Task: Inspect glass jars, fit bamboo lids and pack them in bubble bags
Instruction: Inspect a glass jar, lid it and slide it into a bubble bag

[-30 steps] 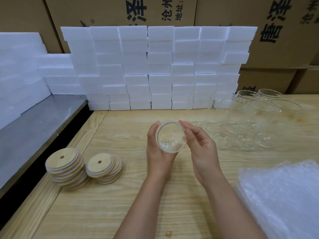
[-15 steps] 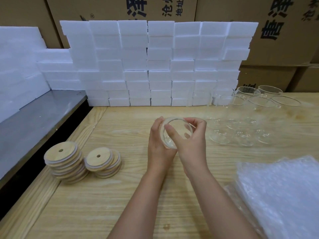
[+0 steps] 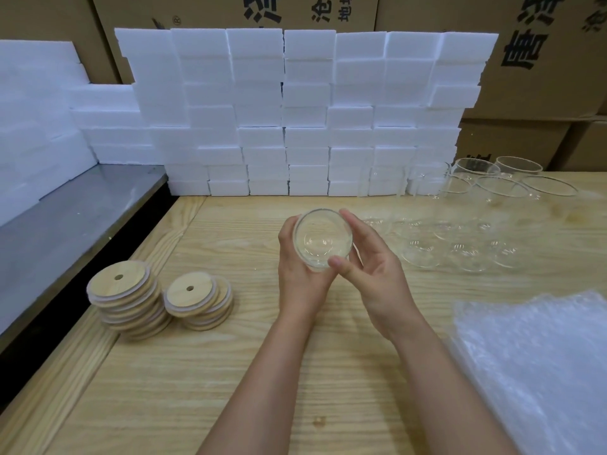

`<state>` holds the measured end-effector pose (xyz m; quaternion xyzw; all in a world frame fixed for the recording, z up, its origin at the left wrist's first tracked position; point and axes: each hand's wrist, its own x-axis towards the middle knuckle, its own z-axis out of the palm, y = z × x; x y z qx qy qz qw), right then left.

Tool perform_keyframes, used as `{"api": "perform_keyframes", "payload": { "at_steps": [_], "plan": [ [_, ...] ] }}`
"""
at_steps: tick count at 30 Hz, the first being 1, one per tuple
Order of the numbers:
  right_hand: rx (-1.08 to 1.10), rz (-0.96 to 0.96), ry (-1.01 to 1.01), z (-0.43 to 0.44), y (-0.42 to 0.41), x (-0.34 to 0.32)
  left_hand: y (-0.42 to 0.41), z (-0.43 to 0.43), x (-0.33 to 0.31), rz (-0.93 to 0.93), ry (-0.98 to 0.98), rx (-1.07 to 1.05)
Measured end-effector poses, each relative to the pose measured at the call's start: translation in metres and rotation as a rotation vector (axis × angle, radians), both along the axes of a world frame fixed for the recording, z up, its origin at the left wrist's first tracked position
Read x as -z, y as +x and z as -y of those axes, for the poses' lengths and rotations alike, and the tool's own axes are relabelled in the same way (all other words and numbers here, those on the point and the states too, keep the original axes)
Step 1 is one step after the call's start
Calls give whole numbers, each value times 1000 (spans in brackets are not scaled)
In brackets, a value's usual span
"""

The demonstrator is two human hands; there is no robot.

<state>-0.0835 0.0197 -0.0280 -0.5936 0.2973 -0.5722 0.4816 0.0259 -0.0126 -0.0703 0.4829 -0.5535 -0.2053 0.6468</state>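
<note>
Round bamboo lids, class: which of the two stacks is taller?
The left stack of round bamboo lids: it rises higher and holds more lids than the right stack.

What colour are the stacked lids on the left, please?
Light tan bamboo lids, white-edged, best seen in the head view.

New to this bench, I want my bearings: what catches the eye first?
At the centre, the left hand and right hand hold a glass jar, seen end-on. Behind rises a wall of white foam blocks; bamboo lids stack at the left, bubble bags lie at the right.
</note>
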Motion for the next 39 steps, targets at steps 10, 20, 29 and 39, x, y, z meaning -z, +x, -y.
{"api": "perform_keyframes", "payload": {
  "at_steps": [10,20,29,39],
  "plan": [
    [37,38,62,11,-14,22,-1,-5,-5,-9,-8,22],
    [49,38,178,18,-15,35,5,-5,-14,-338,60,247],
    [120,90,249,14,0,29,6,-1,-16,-498,248,302],
    [174,223,405,13,10,24,5,-1,-19,-704,367,556]
  ]
}}
